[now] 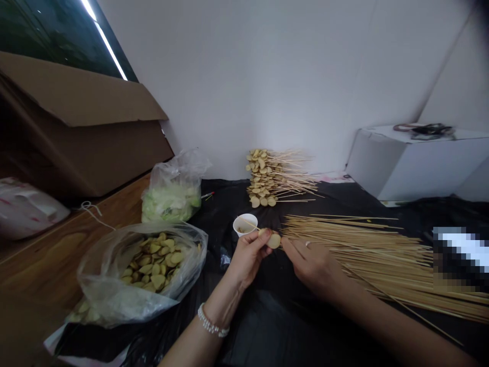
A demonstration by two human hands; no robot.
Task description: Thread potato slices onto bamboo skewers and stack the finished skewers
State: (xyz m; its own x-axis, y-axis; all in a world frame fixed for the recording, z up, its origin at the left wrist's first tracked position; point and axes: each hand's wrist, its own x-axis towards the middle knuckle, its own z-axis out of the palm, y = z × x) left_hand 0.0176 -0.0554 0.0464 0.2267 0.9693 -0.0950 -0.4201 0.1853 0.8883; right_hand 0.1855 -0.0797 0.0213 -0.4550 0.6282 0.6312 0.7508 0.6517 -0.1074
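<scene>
My left hand (250,253) pinches a pale potato slice (274,240) between thumb and fingers, just below a small white cup (245,224). My right hand (311,262) is closed round a thin bamboo skewer whose tip meets the slice; a ring shows on one finger. To the right lies a wide spread of loose bamboo skewers (374,250). At the back, a stack of finished skewers (273,178) with slices on their ends is piled against the wall.
A clear bag of potato slices (147,267) lies open at the left, with a bag of green vegetable pieces (173,193) behind it. Black plastic sheet (267,316) covers the table. A cardboard box (87,132) stands back left, a white box (412,163) back right.
</scene>
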